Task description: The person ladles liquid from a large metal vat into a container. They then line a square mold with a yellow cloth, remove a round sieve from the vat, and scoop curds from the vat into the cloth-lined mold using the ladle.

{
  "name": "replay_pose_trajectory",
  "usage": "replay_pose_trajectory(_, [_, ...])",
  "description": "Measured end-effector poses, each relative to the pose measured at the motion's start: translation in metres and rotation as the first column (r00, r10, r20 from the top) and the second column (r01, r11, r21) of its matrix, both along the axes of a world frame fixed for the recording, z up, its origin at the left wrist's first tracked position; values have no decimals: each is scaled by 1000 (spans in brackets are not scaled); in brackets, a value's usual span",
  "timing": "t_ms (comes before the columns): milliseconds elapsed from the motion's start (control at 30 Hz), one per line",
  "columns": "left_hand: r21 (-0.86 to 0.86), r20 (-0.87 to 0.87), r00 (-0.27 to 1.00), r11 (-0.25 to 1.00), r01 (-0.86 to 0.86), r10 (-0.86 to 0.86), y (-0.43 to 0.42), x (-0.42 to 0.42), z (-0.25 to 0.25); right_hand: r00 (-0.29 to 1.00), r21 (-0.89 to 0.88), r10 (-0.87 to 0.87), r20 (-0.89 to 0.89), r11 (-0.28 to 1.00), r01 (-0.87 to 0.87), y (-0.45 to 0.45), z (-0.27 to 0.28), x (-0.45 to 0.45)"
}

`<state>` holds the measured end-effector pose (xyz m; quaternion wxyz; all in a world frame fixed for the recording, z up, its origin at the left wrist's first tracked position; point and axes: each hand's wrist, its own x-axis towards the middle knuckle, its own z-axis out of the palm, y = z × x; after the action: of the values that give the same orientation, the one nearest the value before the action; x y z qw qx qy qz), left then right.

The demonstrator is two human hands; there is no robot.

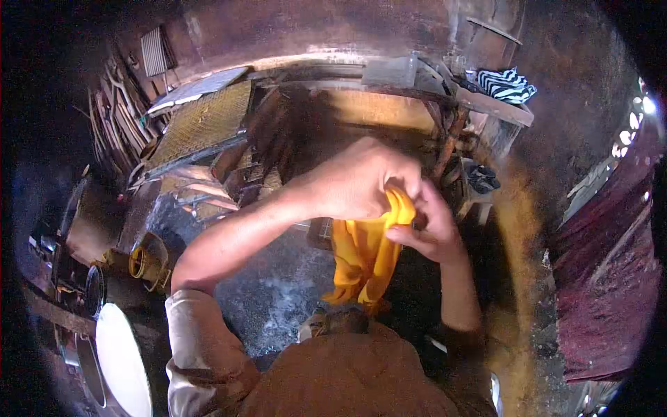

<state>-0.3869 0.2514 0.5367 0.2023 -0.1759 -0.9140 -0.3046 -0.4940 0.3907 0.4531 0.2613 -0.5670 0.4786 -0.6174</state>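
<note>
A yellow-orange cloth [379, 260] hangs in folds in front of my chest, its lower end near my body. My left hand [368, 179] comes in from the left with bent elbow, its fingers closed on the bunched top of the cloth. On the right side of that same bunch, my right hand [434, 226] pinches the cloth between thumb and fingers. Both hands are close together. Some fingertips are hidden behind the folds.
Ahead are a mesh rack [205, 125] and a wooden bench with a striped cloth [506, 86]. Long sticks [121, 111] lean at the back left. A white round lid [123, 361] and a yellow container [147, 262] are at left; a dark red cloth [611, 285] hangs at right.
</note>
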Motion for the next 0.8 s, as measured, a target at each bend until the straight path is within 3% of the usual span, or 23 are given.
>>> replay_pose_trajectory(67, [5, 37, 995, 995, -97, 97, 6, 9, 11, 997, 42, 67, 48, 997, -69, -6, -7, 4])
replay_pose_trajectory(133, [-142, -4, 986, 976, -163, 165, 5, 17, 16, 991, 86, 67, 114, 993, -77, -9, -25, 7])
replay_pose_trajectory(167, [-156, -104, 989, 981, -117, 101, -1, 16, 12, 991, 92, 76, 108, 992, -86, -10, -34, 6])
replay_pose_trajectory(233, [-186, 1, 987, 970, -156, 159, -10, 32, 40, 971, 229, 225, 86, 944, -239, -14, -59, -1])
replay_pose_trajectory(267, [-232, -73, 982, 954, -188, 176, -25, 39, 51, 945, 401, 328, 0, 865, -301, -11, -70, -12])
replay_pose_trajectory(300, [-276, -151, 971, 935, -224, 188, -43, 48, 64, 860, 546, 393, -324, 821, -170, -14, -115, -32])
replay_pose_trajectory(333, [-290, -147, 944, 900, -326, 295, -58, 62, 81, 657, 624, 466, -592, 782, 8, -13, -159, -51])
replay_pose_trajectory(367, [-304, -144, 906, 854, -422, 397, -72, 79, 97, 588, 717, 515, -624, 676, 169, 4, -173, -64])
replay_pose_trajectory(400, [-350, -201, 909, 840, -415, 365, -89, 95, 112, 616, 790, 544, -569, 571, 226, 15, -191, -70])
replay_pose_trajectory(433, [-397, -261, 907, 820, -413, 331, -102, 111, 125, 868, 885, 388, -308, 451, 113, 30, -214, -83])
replay_pose_trajectory(467, [-329, -303, 861, 803, -497, 409, -105, 124, 138, 991, 924, 126, -41, 383, -11, 45, -237, -96])
replay_pose_trajectory(500, [-258, -335, 809, 778, -573, 484, -110, 137, 148, 990, 930, 98, -97, 363, 55, 56, -230, -100])
replay_pose_trajectory(533, [-167, -333, 817, 823, -543, 471, -120, 149, 153, 986, 933, 71, -151, 339, 119, 66, -222, -103])
replay_pose_trajectory(567, [-72, -334, 823, 859, -508, 459, -135, 163, 156, 562, 750, 497, -662, 424, 508, 72, -185, -96])
replay_pose_trajectory(633, [-250, -577, 763, 827, -503, 289, -203, 190, 169, 520, 657, 424, -742, 301, 692, 95, -191, -124])
replay_pose_trajectory(667, [-145, -592, 725, 838, -526, 352, -212, 205, 171, 523, 659, 424, -739, 295, 692, 109, -189, -143])
replay_pose_trajectory(733, [48, -551, 671, 821, -569, 497, -216, 225, 169, 669, 702, 228, -707, 337, 627, 140, -182, -185])
replay_pose_trajectory(800, [34, -445, 675, 764, -644, 588, -246, 250, 161, 736, 724, 127, -665, 352, 593, 172, -176, -218])
